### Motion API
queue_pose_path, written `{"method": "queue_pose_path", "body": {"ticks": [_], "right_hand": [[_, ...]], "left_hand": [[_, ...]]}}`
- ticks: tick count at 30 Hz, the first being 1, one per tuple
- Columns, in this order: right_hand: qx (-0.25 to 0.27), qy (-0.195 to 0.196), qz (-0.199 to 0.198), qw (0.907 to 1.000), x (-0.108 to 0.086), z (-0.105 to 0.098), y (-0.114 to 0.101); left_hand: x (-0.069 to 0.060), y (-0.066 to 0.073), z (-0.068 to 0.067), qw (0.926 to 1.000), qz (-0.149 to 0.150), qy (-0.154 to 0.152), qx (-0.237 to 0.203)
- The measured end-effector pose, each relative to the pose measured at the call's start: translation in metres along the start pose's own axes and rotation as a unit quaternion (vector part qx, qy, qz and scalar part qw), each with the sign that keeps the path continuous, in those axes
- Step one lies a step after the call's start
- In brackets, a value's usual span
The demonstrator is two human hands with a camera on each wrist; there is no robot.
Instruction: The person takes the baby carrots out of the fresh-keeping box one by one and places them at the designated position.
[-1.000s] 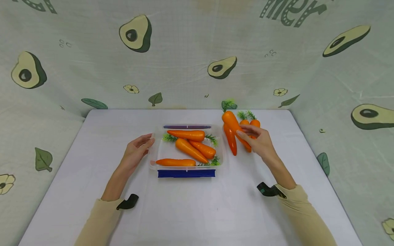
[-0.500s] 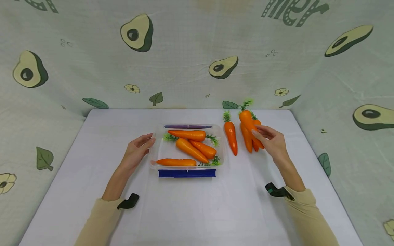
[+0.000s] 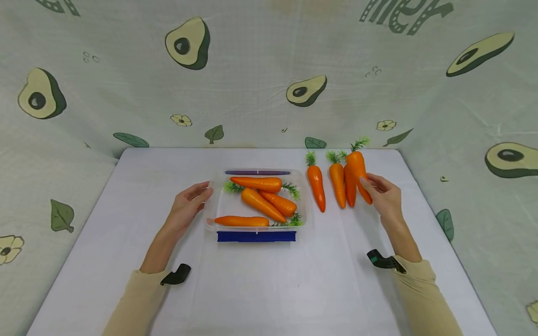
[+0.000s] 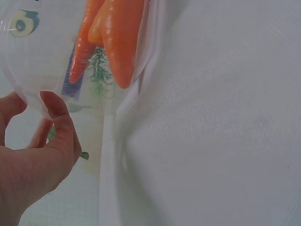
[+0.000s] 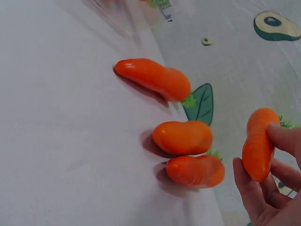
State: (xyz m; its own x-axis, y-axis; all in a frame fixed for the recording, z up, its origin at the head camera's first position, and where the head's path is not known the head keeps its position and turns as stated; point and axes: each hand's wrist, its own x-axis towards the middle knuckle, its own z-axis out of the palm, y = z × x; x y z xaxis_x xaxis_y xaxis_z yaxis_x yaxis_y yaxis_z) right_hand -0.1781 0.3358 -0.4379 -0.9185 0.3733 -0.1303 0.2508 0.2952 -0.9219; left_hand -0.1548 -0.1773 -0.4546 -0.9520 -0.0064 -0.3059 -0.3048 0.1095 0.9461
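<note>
A clear container (image 3: pixel 213 205) with blue side clips holds several orange carrots (image 3: pixel 255 183). My left hand (image 3: pixel 183 210) pinches its left rim between thumb and fingers; the left wrist view shows this hand (image 4: pixel 42 155) at the container's edge. Right of the container, my right hand (image 3: pixel 384 198) holds a carrot (image 3: pixel 356 165) with a green top. In the right wrist view that carrot (image 5: pixel 258 143) is between thumb and fingers, off the table. Three other carrots lie left of it: one apart (image 3: pixel 316 186), and two side by side (image 3: pixel 337 182), (image 3: pixel 350 186).
The white table (image 3: pixel 269 289) meets a pale cloth backdrop (image 3: pixel 252 102) printed with avocados and leaves along its back edge. More of this cloth (image 3: pixel 496 210) stands at the right side. A dark wrist device (image 3: pixel 384 261) sits at the right sleeve.
My right hand has moved right with its carrot, from over the loose carrots to their right side. The loose carrots beneath are now more exposed. My left hand and the container stay in place.
</note>
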Motion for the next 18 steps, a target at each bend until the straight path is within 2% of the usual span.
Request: {"method": "queue_pose_path", "body": {"ticks": [13, 18], "right_hand": [[0.066, 0.038, 0.064, 0.9950, 0.012, -0.008, 0.018], [0.057, 0.051, 0.080, 0.9939, 0.017, -0.010, 0.026]], "left_hand": [[0.001, -0.001, 0.000, 1.0000, 0.002, 0.002, -0.002], [0.001, 0.000, 0.000, 1.0000, 0.000, 0.004, 0.001]]}}
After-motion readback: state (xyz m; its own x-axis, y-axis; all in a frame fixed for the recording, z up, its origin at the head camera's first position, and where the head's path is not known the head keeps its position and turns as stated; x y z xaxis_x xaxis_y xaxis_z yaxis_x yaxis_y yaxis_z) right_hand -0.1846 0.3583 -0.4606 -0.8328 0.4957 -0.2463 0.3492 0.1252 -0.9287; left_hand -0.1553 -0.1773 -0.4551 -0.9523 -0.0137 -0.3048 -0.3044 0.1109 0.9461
